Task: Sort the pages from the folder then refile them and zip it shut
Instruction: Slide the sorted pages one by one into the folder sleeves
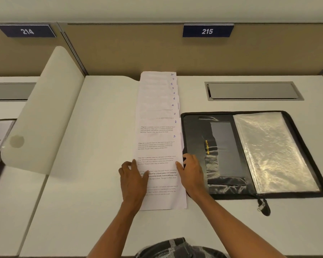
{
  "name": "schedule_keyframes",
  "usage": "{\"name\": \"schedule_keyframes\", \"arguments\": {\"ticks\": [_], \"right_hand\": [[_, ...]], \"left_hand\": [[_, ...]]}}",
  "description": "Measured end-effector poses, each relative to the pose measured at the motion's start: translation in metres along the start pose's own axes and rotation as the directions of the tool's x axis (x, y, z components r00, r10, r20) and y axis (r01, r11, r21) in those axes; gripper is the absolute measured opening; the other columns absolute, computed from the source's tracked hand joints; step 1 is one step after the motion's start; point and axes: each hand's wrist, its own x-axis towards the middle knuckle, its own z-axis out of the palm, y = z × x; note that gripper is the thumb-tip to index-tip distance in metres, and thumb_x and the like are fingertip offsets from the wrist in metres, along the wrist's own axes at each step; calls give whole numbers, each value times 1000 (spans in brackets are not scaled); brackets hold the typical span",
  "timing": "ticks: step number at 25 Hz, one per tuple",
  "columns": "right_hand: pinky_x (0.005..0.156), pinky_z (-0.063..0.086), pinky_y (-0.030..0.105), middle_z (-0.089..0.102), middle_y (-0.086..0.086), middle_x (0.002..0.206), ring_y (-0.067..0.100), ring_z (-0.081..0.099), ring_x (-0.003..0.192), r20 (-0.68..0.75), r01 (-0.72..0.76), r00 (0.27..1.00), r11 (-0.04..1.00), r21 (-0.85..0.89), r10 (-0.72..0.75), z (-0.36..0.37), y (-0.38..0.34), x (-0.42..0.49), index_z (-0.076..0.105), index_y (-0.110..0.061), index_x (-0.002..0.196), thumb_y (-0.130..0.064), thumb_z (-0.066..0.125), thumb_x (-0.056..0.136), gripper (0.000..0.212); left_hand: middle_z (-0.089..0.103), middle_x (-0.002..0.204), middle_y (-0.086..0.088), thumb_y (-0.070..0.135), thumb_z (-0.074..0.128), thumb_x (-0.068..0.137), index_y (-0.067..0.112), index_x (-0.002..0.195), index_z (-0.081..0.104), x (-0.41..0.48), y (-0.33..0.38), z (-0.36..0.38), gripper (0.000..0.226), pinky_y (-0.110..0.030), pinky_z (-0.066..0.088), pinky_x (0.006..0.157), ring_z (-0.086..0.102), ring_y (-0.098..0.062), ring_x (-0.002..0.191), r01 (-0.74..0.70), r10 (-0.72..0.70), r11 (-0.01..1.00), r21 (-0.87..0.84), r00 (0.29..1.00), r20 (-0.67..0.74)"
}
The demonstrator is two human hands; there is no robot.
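We look down on a pale tabletop (101, 146) backed by a tan partition (129, 53) with blue plates 214 (27, 31) and 215 (207, 31), a rounded white divider (45, 108) at left and a grey hatch (252, 90). The numbered pages (158, 131) lie fanned in a column, just left of the open black folder (222, 146). Our left hand (133, 177) and right hand (192, 174) rest relaxed on the pages' side edges, grasping nothing.

Soft even light, sharp centre, warped edges.
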Motion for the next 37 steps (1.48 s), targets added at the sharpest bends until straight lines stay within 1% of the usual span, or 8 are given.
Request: {"name": "schedule_keyframes", "arguments": {"ticks": [7,11,20,24,27,29,31,37], "right_hand": [[73,62,29,70,-5,101,13,67,81,-35,-29,999,998,59,31,-4,-12,4,59,-21,105,-25,73,94,18],[61,45,16,62,-7,83,11,60,71,-127,18,992,998,55,-11,-8,-10,-3,60,-21,86,-22,70,97,14],[70,56,14,70,-8,91,6,68,84,-46,37,999,946,321,-23,-28,-13,-11,68,-18,100,-12,70,96,7],[76,61,23,74,-7,97,8,72,88,20,-21,1000,891,454,14,-53,-12,-8,70,-19,100,-17,72,95,7],[76,63,28,75,-5,99,11,75,89,87,-89,995,826,557,48,-78,-7,-4,68,-20,100,-19,72,95,6],[77,63,29,76,-3,99,12,75,90,135,-126,989,786,605,55,-94,1,0,67,-17,102,-18,71,95,7],[81,63,34,76,-1,100,15,75,93,164,-146,985,773,617,55,-110,13,5,68,-16,103,-17,72,95,9],[85,63,41,77,3,101,22,75,96,232,-190,971,778,599,59,-160,64,25,65,-12,102,-14,65,99,4]], "left_hand": [[39,146,-12,35,68,98,6,150,43,-1,-2,2,65,-42,49,98,34,-28,131,8,-8,999,-39,1000,2],[39,146,-13,33,68,98,5,150,43,-2,-2,1,64,-43,50,98,34,-28,133,6,-6,998,-55,1000,-7],[43,149,-17,37,63,100,7,152,42,-1,-2,-9,64,-51,40,108,39,-35,136,95,-97,994,-50,994,-55],[41,154,-18,39,57,104,7,155,40,1,3,-24,62,-54,37,114,34,-36,143,113,-137,969,-220,986,-99],[53,147,-8,44,56,105,14,146,53,5,12,-29,51,-49,46,110,50,-27,136,142,-178,890,-433,983,-43],[74,113,4,39,57,106,15,117,70,2,27,-34,30,-32,56,84,69,-15,101,186,-185,741,-646,980,71],[75,83,6,26,61,105,7,93,70,-4,45,-34,24,-24,51,64,65,-10,70,246,-159,589,-770,969,188],[79,110,-12,12,66,101,5,117,73,-29,101,-5,19,-44,61,90,76,-31,101,310,-125,447,-839,951,284]]}}
